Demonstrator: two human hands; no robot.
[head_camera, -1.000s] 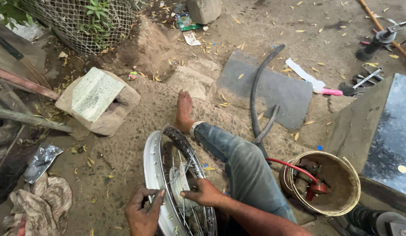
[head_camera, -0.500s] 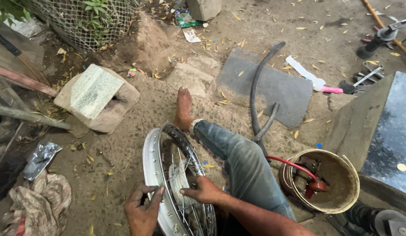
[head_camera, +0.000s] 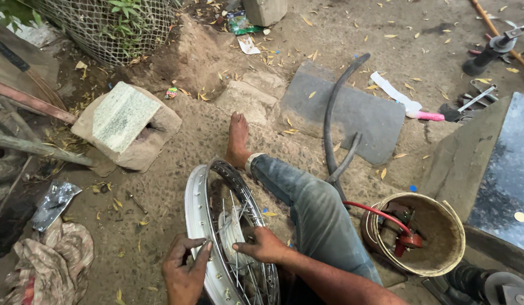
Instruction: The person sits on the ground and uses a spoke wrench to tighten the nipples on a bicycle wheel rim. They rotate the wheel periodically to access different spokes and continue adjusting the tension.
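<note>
I read this as spoke work: left hand (head_camera: 185, 274) clasps the wheel rim (head_camera: 195, 226); right hand (head_camera: 263, 247) pinches among spokes (head_camera: 239, 265). Next move needs rim steady.

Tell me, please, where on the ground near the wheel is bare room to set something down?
Bare ground lies left of the wheel rim, between it, the stone block and the rag pile. The grey slab beyond the foot is also mostly bare. It is crowded at the right, around the bucket and the tools.
</note>
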